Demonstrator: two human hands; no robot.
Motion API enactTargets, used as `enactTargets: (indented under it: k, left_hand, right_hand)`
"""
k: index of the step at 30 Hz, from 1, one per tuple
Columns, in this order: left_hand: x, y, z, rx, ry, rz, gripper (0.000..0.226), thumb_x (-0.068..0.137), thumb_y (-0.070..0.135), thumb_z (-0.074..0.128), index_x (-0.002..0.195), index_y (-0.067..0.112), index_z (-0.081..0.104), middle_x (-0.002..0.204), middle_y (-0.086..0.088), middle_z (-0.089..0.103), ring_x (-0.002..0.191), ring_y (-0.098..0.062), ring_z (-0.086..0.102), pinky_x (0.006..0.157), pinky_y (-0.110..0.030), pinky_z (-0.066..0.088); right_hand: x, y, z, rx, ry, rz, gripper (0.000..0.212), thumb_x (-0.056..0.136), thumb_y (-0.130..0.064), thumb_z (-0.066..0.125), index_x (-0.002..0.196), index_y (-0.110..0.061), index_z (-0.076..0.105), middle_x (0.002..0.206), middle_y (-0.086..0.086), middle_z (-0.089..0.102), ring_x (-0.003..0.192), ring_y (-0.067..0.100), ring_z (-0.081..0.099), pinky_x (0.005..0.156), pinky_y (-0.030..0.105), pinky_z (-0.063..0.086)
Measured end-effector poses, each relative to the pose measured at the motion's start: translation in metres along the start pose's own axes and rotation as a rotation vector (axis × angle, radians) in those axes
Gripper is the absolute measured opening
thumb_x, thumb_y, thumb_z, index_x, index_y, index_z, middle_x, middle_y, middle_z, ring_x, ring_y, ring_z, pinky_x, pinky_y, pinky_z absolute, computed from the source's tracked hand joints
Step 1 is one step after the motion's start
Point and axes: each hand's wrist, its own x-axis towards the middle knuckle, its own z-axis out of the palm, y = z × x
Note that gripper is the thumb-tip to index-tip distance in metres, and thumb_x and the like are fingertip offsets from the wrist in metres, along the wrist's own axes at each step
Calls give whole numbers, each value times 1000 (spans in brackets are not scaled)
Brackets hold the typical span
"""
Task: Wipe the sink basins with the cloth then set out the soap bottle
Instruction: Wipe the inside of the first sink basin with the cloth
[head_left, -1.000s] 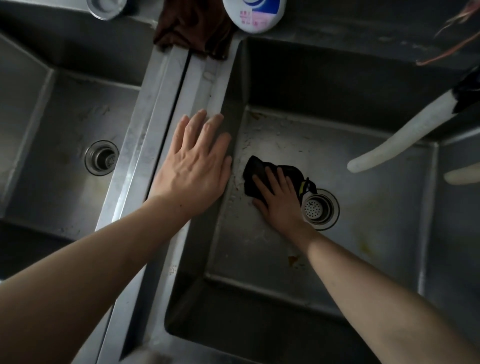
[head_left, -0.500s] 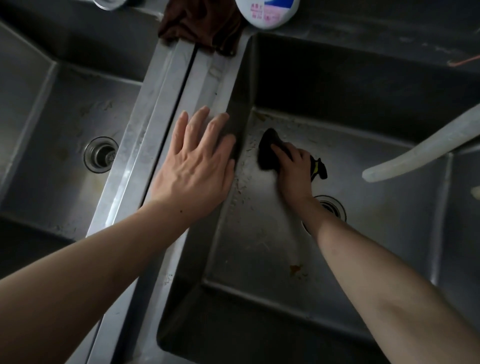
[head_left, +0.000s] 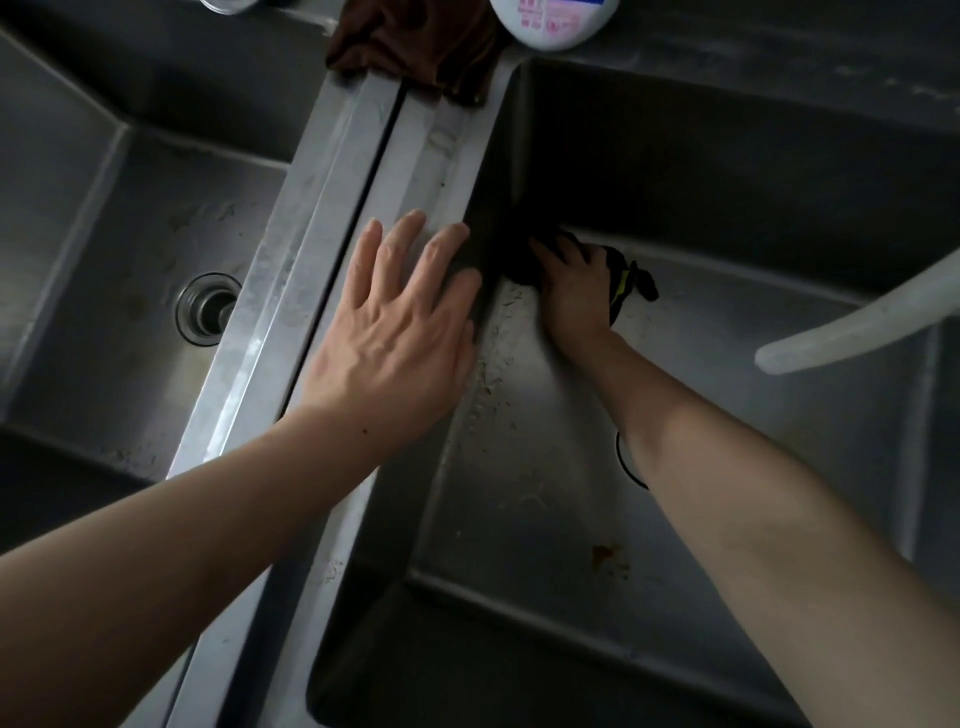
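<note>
your right hand (head_left: 574, 291) presses the cloth (head_left: 621, 270) flat-fingered into the far left corner of the right basin (head_left: 519, 519), so the unwiped floor lies toward you, while your left hand (head_left: 395, 332) rests open on the divider (head_left: 337, 208).

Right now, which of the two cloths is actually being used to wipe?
The black cloth under the right hand, pressed into the right basin's far-left corner. The brown cloth lies untouched on the divider's far end.
</note>
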Motion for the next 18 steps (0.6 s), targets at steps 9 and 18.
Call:
enactTargets:
  k: [9,18]
  left_hand:
    - [0,3,-3,18,-13,-15,35,97,30,45,129,19,53,157,-6,29,148,-35,20,122,-56,12]
    - [0,2,-2,45,17,-20,33,96,29,46,125,18,55,155,-5,31,144,-34,26,120,-49,17]
  right_hand:
    - [-78,-10,13,32,51,-163,43,96,-24,69,139,-25,65,141,14,62,104,40,55,88,43,49]
    - [-60,4,-9,115,88,-193,48,90,-3,69,136,-20,68,130,17,66,98,41,58,84,44,51]
